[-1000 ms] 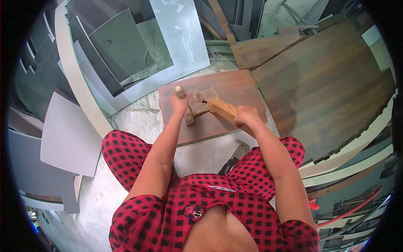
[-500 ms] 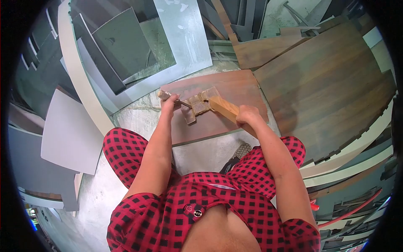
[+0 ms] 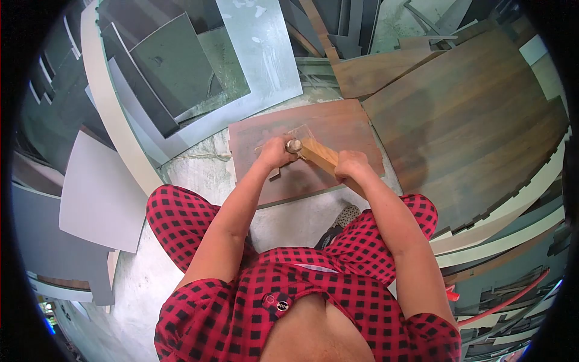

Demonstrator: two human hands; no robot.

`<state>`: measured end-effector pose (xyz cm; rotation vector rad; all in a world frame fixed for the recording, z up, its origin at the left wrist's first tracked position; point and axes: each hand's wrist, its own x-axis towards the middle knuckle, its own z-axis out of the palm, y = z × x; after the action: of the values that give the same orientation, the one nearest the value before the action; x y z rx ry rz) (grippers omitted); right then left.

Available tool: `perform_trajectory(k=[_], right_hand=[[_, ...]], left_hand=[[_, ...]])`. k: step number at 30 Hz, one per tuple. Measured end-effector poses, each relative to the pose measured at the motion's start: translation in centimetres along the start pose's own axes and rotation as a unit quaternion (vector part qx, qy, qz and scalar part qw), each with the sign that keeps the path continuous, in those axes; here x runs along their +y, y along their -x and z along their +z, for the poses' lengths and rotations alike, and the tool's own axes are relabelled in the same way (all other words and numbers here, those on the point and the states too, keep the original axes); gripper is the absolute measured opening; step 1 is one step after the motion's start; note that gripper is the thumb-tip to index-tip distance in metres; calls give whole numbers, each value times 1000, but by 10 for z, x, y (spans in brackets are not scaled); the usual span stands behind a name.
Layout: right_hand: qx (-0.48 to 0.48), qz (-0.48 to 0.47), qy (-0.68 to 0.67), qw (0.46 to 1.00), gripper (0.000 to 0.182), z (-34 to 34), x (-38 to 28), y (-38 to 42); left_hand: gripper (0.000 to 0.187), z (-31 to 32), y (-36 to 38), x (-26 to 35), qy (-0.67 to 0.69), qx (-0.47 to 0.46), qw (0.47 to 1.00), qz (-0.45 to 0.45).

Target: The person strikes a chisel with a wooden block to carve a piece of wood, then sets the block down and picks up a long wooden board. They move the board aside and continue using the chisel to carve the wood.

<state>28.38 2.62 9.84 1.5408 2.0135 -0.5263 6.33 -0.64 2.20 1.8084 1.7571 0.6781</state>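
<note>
I squat over a brown board (image 3: 338, 127) that lies on the concrete floor. My right hand (image 3: 350, 166) grips a light wooden bar (image 3: 319, 155) resting on the board. The bar's far end joins weathered darker wood blocks (image 3: 274, 174), now mostly hidden under my left hand. My left hand (image 3: 274, 152) is closed around a small hand tool, pressed down on the blocks. Only the tool's rounded butt end (image 3: 294, 145) shows, right at the bar's tip. I cannot tell what kind of tool it is.
A large dark wood panel (image 3: 470, 114) lies to the right. Grey sheets (image 3: 175, 66) and a pale curved strip (image 3: 114, 120) are stacked at left and behind. A grey panel (image 3: 99, 193) lies near my left knee. A red hose (image 3: 506, 301) runs at lower right.
My left hand, raised with the tool a second ago, swung out left and then came down onto the darker blocks at the bar's end. My right hand and the bar stayed put.
</note>
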Motion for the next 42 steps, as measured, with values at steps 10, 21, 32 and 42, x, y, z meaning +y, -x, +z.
perform_trajectory(k=[10,21,32,42], right_hand=[[10,-8,-3,1000,41,6,-1,-2],[36,-10,21,999,39,11,-20,-10],[39,-13,-4,999,38,8,-11,-8],[24,-7,-10,1000,38,6,-13,-9]], left_hand=[[30,-5,-24,-66,282,218,909,-217],[40,21,1,27,-40,-119,986,108],[25,-33,-26,-37,228,137,964,-5],[22,-34,-20,-57,281,137,945,-94]])
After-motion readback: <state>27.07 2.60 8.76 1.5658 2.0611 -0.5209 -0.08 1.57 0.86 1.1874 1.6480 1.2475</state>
